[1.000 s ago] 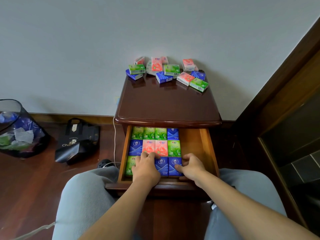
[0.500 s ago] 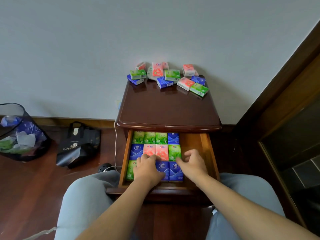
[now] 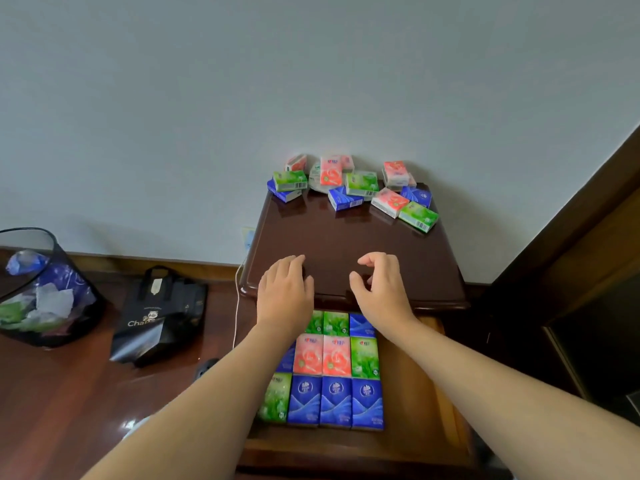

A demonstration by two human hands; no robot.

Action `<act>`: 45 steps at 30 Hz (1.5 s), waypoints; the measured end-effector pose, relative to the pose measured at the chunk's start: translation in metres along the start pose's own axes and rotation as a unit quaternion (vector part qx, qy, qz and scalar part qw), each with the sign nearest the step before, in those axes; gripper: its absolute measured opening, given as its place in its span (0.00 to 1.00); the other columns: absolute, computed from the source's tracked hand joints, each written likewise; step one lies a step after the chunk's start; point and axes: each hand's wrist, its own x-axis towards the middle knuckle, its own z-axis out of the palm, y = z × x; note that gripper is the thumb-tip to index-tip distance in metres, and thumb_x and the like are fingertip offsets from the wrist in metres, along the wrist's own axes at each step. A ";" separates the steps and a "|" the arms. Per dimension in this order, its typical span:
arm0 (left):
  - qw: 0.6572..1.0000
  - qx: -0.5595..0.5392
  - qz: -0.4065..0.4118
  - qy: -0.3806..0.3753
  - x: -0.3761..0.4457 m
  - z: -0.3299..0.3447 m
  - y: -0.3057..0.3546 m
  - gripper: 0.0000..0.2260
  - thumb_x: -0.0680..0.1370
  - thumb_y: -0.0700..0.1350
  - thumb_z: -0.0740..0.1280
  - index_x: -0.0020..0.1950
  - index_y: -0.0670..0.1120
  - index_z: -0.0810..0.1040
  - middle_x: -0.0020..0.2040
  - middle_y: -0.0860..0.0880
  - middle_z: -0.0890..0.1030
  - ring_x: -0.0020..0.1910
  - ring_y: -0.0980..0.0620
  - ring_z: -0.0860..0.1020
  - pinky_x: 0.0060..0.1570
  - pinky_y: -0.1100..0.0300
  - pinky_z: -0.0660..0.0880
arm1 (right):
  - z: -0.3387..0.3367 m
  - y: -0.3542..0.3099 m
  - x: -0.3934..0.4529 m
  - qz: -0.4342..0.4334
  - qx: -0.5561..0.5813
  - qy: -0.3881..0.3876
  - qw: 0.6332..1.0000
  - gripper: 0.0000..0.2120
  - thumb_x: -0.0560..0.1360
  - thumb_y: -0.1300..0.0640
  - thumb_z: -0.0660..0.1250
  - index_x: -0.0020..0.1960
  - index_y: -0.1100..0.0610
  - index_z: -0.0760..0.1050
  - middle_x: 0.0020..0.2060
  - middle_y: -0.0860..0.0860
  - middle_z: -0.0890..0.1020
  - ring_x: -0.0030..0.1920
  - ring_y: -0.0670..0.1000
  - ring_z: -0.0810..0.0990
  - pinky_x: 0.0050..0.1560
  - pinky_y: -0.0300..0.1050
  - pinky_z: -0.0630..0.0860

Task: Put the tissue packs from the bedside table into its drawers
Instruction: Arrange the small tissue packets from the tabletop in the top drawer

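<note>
Both hands empty. Left hand (image 3: 285, 292) flat, fingers together, palm down over the front of the tabletop (image 3: 346, 244). Right hand (image 3: 379, 289) loosely curled, thumb and fingers apart, gripping nothing. Whether either touches the wood: cannot tell.

Packs (image 3: 356, 188) left to move: a loose heap at the back of the tabletop against the wall, green, blue and pink, some overlapping or propped on one another. Count uncertain, roughly 12.

Drawer (image 3: 415, 393) pulled open below, packs laid flat in 3 neat rows on its left side; bare strip of wood along the right.

Handling, as judged: small film-wrapped packs, light, soft, slightly slick. They should squash a little under a pinch. Take each by its 2 long edges, or scoop several at once; top ones first so the heap does not slide.

Hidden: left forearm covers part of the drawer rows. Something pale and round sits under the middle packs, unidentifiable. Lower drawers out of sight.
</note>
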 end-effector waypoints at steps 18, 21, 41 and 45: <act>0.981 0.056 0.013 0.187 0.196 0.034 -0.021 0.33 0.81 0.51 0.66 0.83 0.44 0.59 0.81 0.37 0.59 0.78 0.36 0.63 0.77 0.42 0.63 | 0.051 0.008 0.111 -0.036 0.041 0.045 0.998 0.23 0.72 0.56 0.78 0.58 0.40 0.69 0.52 0.38 0.74 0.40 0.44 0.79 0.44 0.22 0.70; 0.978 0.082 0.021 0.192 0.220 0.037 -0.019 0.31 0.80 0.52 0.67 0.81 0.47 0.63 0.80 0.39 0.62 0.78 0.36 0.63 0.76 0.42 0.62 | 0.052 0.008 0.112 -0.039 0.039 0.044 0.997 0.23 0.72 0.55 0.78 0.58 0.40 0.69 0.52 0.38 0.75 0.41 0.44 0.79 0.45 0.23 0.70; 0.983 0.027 0.115 0.140 0.108 0.021 -0.008 0.14 0.75 0.44 0.75 0.55 0.42 0.76 0.70 0.43 0.77 0.72 0.40 0.73 0.66 0.45 0.74 | 0.052 -0.006 0.109 -0.036 -0.005 0.135 0.990 0.22 0.75 0.58 0.74 0.66 0.54 0.70 0.62 0.50 0.70 0.56 0.50 0.76 0.58 0.41 0.74; 0.992 -0.002 0.063 0.110 0.110 0.022 -0.007 0.14 0.79 0.48 0.72 0.59 0.44 0.72 0.69 0.46 0.75 0.76 0.43 0.67 0.70 0.47 0.69 | 0.050 -0.003 0.126 0.045 -0.092 0.192 0.976 0.26 0.75 0.55 0.73 0.71 0.54 0.69 0.71 0.53 0.70 0.68 0.56 0.71 0.65 0.53 0.74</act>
